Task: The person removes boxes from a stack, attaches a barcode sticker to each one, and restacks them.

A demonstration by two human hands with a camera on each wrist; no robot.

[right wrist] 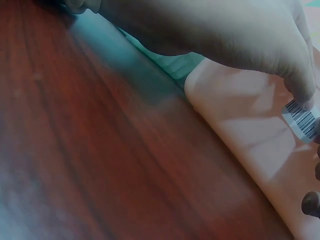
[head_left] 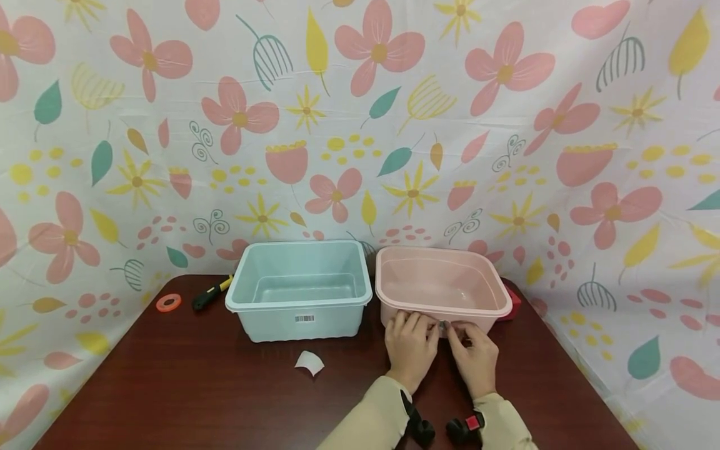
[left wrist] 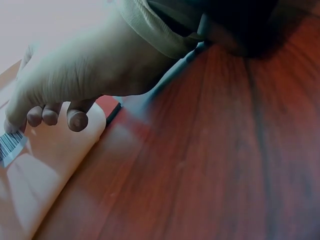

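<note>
A small barcode sticker (right wrist: 300, 121) is at the front wall of the pink basin (head_left: 444, 310), just below the rim. My left hand (head_left: 412, 350) pinches the sticker at its left side, thumb beside the index finger. From the other side my right hand (head_left: 475, 359) pinches it with thumb and fingertip. The two hands nearly meet there and hide most of the sticker in the head view. Black bars on white show on the barcode sticker (left wrist: 10, 147) in the left wrist view too, with a thumb tip at its edge.
Left of the pink basin stands a light blue basin (head_left: 304, 319) with its own barcode label. A torn white paper piece (head_left: 310, 362) lies in front. Farther left are an orange tape roll (head_left: 169, 303) and a black-and-yellow tool (head_left: 210, 294). Something red (head_left: 510, 305) shows behind the pink basin.
</note>
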